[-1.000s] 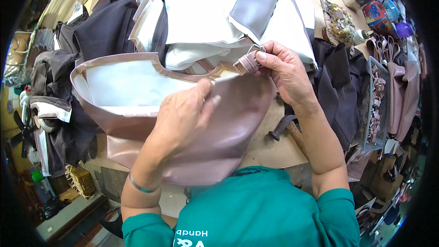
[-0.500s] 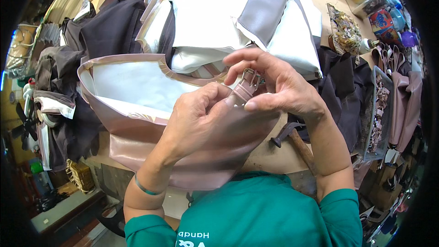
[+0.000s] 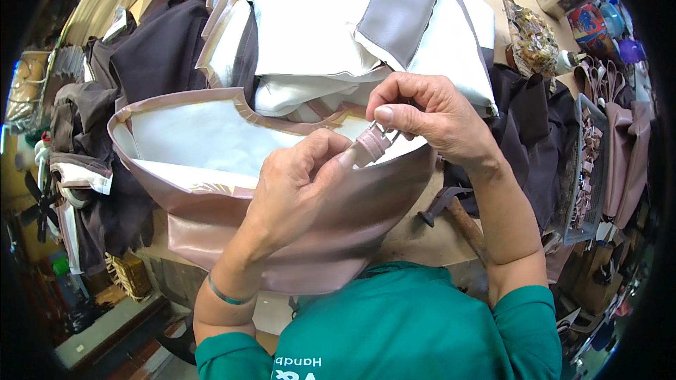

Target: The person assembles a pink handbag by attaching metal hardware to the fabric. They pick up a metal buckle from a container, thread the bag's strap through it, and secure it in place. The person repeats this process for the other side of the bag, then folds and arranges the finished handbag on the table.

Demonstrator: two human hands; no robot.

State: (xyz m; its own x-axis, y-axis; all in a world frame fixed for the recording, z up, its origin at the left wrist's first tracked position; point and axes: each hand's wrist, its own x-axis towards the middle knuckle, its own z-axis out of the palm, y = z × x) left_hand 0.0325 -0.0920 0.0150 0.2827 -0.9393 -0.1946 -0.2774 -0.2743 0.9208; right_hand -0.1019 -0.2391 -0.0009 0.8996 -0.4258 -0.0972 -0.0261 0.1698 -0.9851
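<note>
Between my hands is a short dusty-pink leather buckle strap (image 3: 367, 150) with a silver metal buckle (image 3: 391, 135) at its upper end. My left hand (image 3: 292, 179) is closed, pinching the strap's lower part between thumb and fingers. The thumb and bent fingers of my right hand (image 3: 440, 116) pinch the buckle; fingertips hide part of its frame. Below both hands lies a large dusty-pink handbag body (image 3: 310, 232), its mouth spread wide and its pale lining (image 3: 193, 130) showing.
A hammer (image 3: 466, 225) lies right of the bag, by my right forearm. White bag pieces (image 3: 303, 21) are heaped behind. Dark fabric (image 3: 165, 42) is piled on the left. At the right stand a grey mesh basket (image 3: 597, 169) of small buckle straps and hanging pink leather pieces (image 3: 627, 162).
My right hand has turned, its thumb rising from beneath the strap onto the buckle, and its fingers have curled in. My left hand keeps its pinch on the strap.
</note>
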